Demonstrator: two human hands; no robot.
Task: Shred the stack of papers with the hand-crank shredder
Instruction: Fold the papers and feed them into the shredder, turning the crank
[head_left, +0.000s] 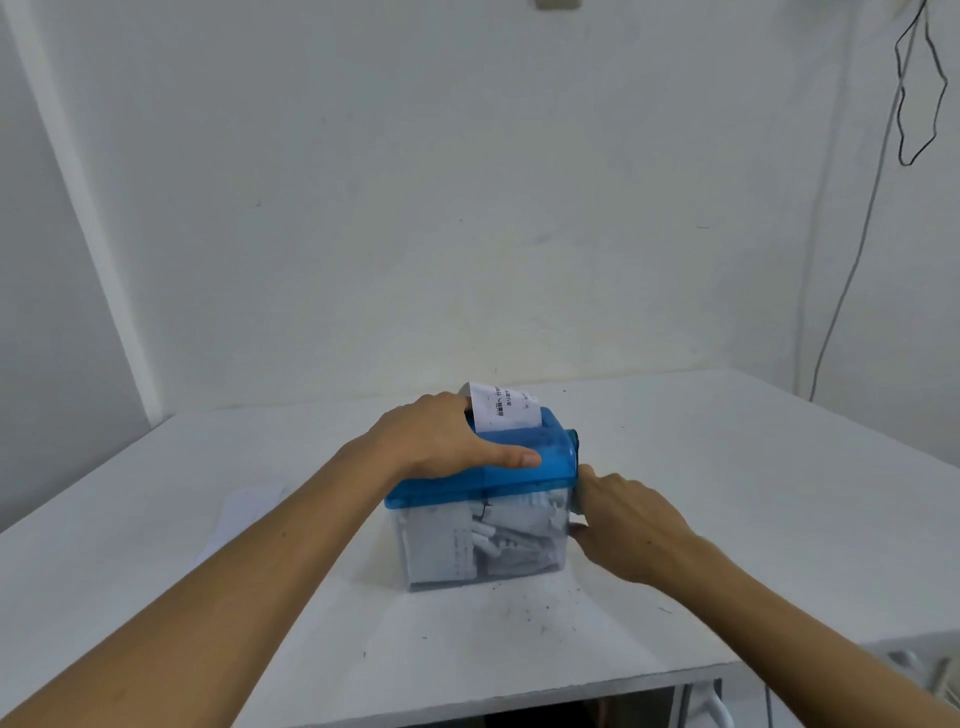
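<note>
Laterally, we find the crank on the right flank of the shredder, clasped by curled fingers of the right hand; the left hand grips its top.

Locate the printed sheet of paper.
In the head view, the printed sheet stands upright in the top slot of the blue shredder, in the middle of the table, just right of the left hand.

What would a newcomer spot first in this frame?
The blue shredder at the centre of the table, a printed paper standing in its slot and shreds piled inside it. The left hand clamps its top; the right hand curls round the crank on its right side.
</note>
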